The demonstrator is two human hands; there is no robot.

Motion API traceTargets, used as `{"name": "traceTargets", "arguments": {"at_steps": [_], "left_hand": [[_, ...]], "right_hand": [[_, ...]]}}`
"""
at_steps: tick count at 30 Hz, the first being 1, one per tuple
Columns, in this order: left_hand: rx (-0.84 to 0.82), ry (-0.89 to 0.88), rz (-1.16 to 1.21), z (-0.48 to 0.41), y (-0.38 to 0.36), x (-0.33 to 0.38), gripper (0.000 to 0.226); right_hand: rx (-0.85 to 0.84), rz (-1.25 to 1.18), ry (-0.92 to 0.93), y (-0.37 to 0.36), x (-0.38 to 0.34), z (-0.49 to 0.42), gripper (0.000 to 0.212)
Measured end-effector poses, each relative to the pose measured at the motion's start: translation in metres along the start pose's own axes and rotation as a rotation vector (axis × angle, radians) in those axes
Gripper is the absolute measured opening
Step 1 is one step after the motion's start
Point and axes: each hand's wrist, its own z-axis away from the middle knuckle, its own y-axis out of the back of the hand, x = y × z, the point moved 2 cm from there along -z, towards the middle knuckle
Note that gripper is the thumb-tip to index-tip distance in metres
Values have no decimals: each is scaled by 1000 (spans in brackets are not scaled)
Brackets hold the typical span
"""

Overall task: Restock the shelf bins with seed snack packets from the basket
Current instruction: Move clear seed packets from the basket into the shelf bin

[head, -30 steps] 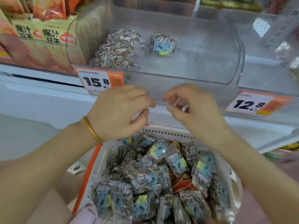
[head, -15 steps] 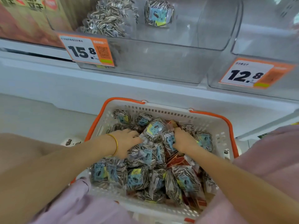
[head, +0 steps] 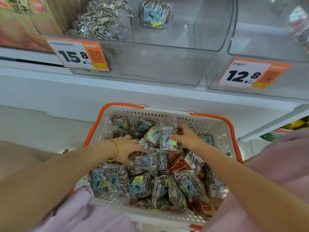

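A white basket with orange rim (head: 215, 124) sits on my lap, piled with several clear packets of striped sunflower seeds. My left hand (head: 128, 148), gold bangle at the wrist, curls its fingers round a seed packet (head: 147, 162) in the middle of the pile. My right hand (head: 187, 137) grips another seed packet (head: 168, 139) that stands upright, thumb across its blue label. Above, the clear shelf bin (head: 158, 64) tagged 15.8 holds a loose heap of seed packets (head: 102, 19) at its left and a single packet (head: 153, 13) beside it.
A second clear bin (head: 284, 47) tagged 12.8 stands to the right. Orange snack boxes (head: 20, 22) fill the bin at far left. Red packets (head: 178, 164) lie among the seed packets in the basket. A white shelf ledge (head: 100, 94) runs between bins and basket.
Both hands came down from the bin's front edge into the basket and took hold of packets. The right hand has since tipped its packet upright.
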Motion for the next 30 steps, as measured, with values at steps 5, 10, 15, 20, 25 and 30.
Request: {"name": "traceTargets", "arguments": {"at_steps": [5,10,15,20,25,30], "left_hand": [[159,35,583,10,15,-10,56],[236,160,1481,20,28,-16,22],[351,168,1678,23,34,-13,28],[336,149,1733,27,38,-12,35],[303,146,1672,32,43,-11,35],[167,-42,1567,42,55,1,80]], "right_hand": [[-67,-263,-102,7,-2,10,46],[-145,-572,-114,10,-8,20,45],[-160,-669,-114,9,-16,32,34],[-122,-655,-44,11,-22,41,19],[-265,-679,52,10,-32,53,34],[-210,-732,30,-5,-36,55,31]]}}
